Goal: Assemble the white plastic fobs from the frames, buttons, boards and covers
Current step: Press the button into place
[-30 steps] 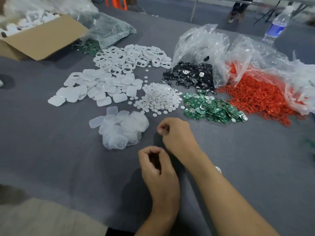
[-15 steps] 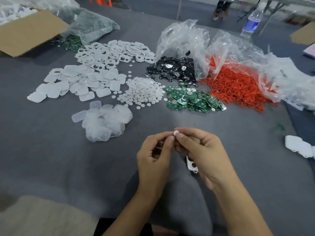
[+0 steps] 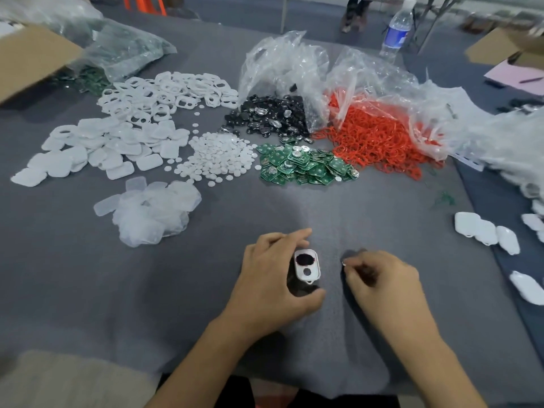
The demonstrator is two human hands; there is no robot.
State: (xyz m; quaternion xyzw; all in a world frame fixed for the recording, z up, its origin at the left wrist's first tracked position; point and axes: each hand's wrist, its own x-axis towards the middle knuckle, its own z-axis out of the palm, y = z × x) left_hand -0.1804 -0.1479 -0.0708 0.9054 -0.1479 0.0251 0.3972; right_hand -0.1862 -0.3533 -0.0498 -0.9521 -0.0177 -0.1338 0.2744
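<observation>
On the near side of the button heap (image 3: 219,159), well apart from it, the left hand (image 3: 273,278) grips a white frame (image 3: 307,265) between thumb and fingers, holes up, I think to receive a button. The right hand (image 3: 382,281), there too, pinches something small and white, probably that button. Green boards (image 3: 306,167) lie right of the heap and white covers (image 3: 112,148) left, on a grey cloth table (image 3: 88,275); a water bottle (image 3: 396,28) stands far behind.

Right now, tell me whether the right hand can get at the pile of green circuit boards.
Probably yes. Only bare grey cloth lies between the right hand and the green circuit boards, straight ahead of it. It seems to pinch a small white button, though.
</observation>
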